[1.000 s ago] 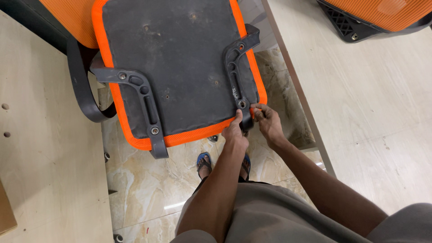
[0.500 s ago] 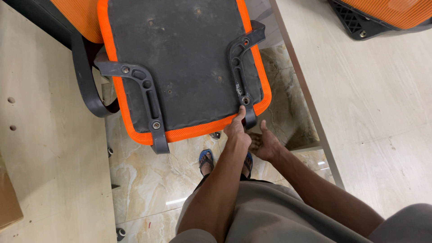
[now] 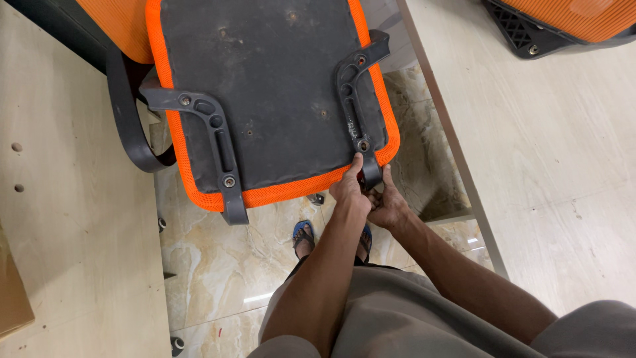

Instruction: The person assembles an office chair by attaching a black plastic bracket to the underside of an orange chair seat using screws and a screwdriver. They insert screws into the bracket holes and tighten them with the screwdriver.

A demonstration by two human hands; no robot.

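Seat: we saw the chair seat (image 3: 278, 93) lying upside down, dark underside up with an orange rim, bridging the gap between two pale tables (image 3: 556, 166).
Brackets: two dark armrest brackets sat on the underside, the left bracket (image 3: 215, 142) near the seat's left edge and the right bracket (image 3: 358, 113) along its right edge.
Left hand: our left hand (image 3: 350, 189) closed its grip on the lower end of the right bracket, at the seat's near right corner.
Right hand: our right hand (image 3: 387, 205) pinched the same end from just beside; what its fingers held, we could not tell.
Progress: both brackets showed screws already in place, so we judged the mounting mostly done, with only the right bracket's near end left to finish.
Floor: marble tiles and our sandalled feet (image 3: 303, 233) showed below.
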